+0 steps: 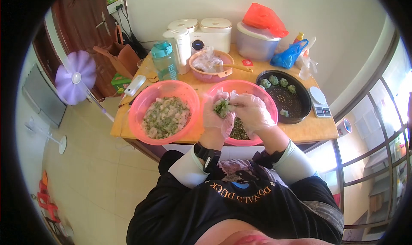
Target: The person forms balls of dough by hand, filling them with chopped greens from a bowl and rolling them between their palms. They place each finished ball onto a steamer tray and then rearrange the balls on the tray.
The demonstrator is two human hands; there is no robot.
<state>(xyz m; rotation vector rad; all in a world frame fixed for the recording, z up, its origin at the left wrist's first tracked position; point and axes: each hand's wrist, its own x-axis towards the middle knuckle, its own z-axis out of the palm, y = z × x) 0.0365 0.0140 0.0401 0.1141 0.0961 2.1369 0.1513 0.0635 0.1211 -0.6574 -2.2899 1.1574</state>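
Both hands wear clear plastic gloves and are raised over the right pink basin (271,112), which holds a dark chopped green filling (239,130). My left hand (214,120) is cupped around a small dough piece with green filling (222,108). The fingers of my right hand (254,113) are closed at the right edge of that piece. To the left, another pink basin (136,112) contains a pale mixture flecked with green (166,118). A round dark pan (305,105) with a perforated base holds several green-and-white balls (283,82).
Behind the basins are a smaller pink bowl (214,76) with a plastic bag and a handle across it, a teal bottle (165,63) and a white appliance (216,37). A lidded tub (256,43), blue bag (290,55) and kitchen scale (318,100) stand right. A purple fan (76,78) is left.
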